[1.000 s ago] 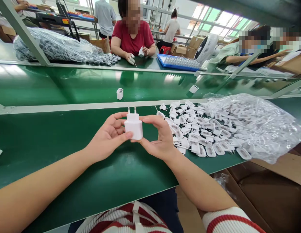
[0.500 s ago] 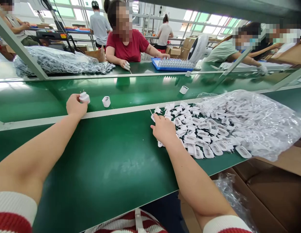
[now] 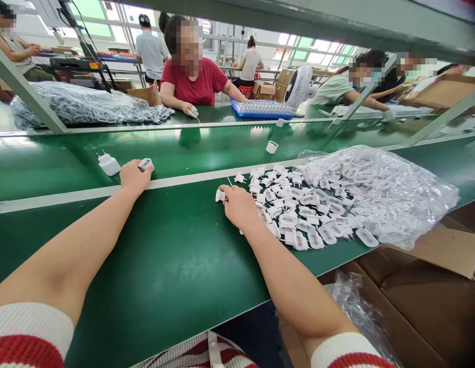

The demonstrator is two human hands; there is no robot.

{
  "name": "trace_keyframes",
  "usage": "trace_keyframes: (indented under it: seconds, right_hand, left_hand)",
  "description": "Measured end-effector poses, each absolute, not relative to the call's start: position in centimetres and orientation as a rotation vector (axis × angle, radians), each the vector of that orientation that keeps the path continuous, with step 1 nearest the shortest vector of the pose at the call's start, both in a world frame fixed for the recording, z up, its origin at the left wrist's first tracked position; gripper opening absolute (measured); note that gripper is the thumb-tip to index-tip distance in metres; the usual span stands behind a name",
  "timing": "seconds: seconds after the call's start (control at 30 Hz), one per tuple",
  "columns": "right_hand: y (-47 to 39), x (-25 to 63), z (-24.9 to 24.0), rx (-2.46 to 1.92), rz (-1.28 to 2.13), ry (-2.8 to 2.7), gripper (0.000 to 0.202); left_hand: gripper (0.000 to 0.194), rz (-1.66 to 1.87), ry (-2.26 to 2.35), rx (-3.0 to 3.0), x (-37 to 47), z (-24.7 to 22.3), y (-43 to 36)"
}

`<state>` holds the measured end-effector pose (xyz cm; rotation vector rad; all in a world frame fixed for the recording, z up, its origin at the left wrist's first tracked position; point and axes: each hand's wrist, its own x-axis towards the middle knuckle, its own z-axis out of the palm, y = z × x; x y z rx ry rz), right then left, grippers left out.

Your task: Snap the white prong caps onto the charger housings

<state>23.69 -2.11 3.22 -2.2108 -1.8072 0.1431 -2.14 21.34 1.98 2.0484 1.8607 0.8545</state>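
Note:
My left hand is closed on a white charger housing at the white rail, its open end facing up. A white plug adapter with two pins lies just left of that hand on the green belt. My right hand pinches a small white plug cover at the left edge of a pile of similar covers. A thin white stick lies by its fingertips. Another white housing rests on the belt, farther right.
A clear plastic bag of covers lies right of the pile. Across the belt, a person in red sits by a blue tray. Slanted metal posts and an overhead beam frame the bench.
My left hand let go of the pinned adapter and moved right, taking hold of the housing. My right hand moved slightly left, now with a cover in its fingers. The view shifted slightly.

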Motion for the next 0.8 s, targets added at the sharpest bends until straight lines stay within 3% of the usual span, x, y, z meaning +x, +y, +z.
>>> trace_keyframes:
  seconds: [0.13,0.3,0.43,0.57,0.7,0.8]
  right_hand:
    - [-1.9,24.0,2.8,-2.168,0.230,-1.767,0.043]
    - [-1.9,23.9,2.7,-2.079,0.337,-1.672,0.038]
    - [-1.9,23.2,2.5,-1.871,0.512,-1.576,0.032]
    - [-1.8,22.4,2.0,-1.569,0.926,-1.269,0.021]
    - [-2.3,21.6,2.6,-1.508,1.089,-1.094,0.009]
    - [-2.9,21.1,3.4,-1.412,1.246,-0.996,0.021]
  left_hand:
    - [0.044,0.919,1.714,2.125,-1.7,2.7,17.8]
    - [0.047,0.794,1.376,2.101,-2.5,2.7,7.5]
    - [0.040,0.738,1.169,2.146,-3.1,1.7,2.1]
    - [0.040,0.704,1.021,2.186,-3.3,0.9,1.7]
    - [0.039,0.666,0.936,2.201,-3.5,0.5,2.5]
    - [0.033,0.665,0.891,2.208,-3.6,0.4,2.7]
